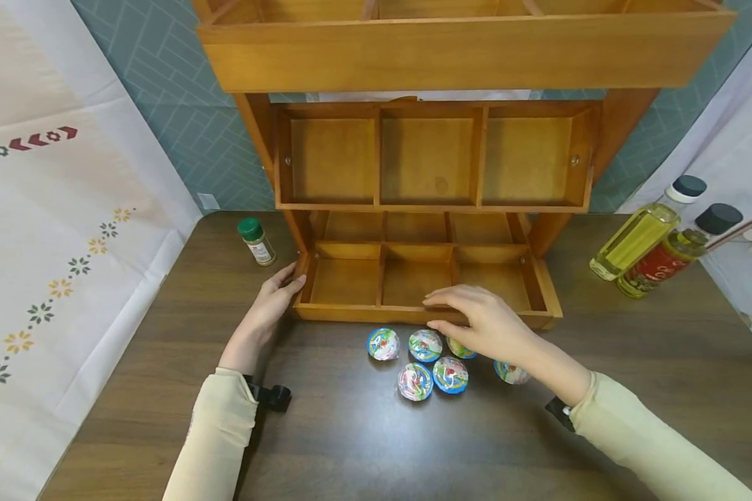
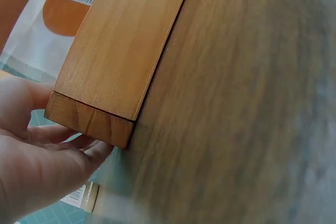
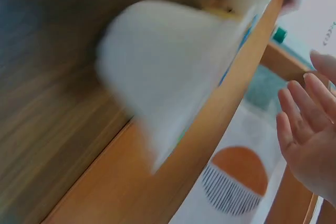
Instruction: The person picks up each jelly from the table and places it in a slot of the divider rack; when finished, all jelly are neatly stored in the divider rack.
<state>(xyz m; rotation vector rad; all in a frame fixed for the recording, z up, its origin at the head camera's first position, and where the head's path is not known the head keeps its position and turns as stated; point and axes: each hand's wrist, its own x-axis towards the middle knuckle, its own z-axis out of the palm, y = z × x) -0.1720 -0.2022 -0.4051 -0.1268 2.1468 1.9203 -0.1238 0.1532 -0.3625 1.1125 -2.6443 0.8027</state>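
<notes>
A tiered wooden rack (image 1: 426, 316) with divided compartments stands on the table. My left hand (image 1: 268, 303) holds the front left corner of its lowest tray; in the left wrist view the thumb lies at the upper edge of the wooden end (image 2: 89, 120), with fingers at its side. My right hand (image 1: 485, 316) is over the tray's front rim, nothing in it, fingers extended in the right wrist view. Below it, several small cups with colourful printed lids (image 1: 451, 376) sit before the rack, one (image 1: 511, 374) partly behind the right forearm. A blurred white cup (image 3: 157, 56) looms close to the right wrist camera.
A green-capped spice jar (image 1: 257, 242) stands left of the rack. Two oil bottles, one with pale yellow oil (image 1: 636, 236) and one with a red label (image 1: 670, 257), are at the right. The rack's upper tier (image 1: 464, 59) overhangs the lower ones.
</notes>
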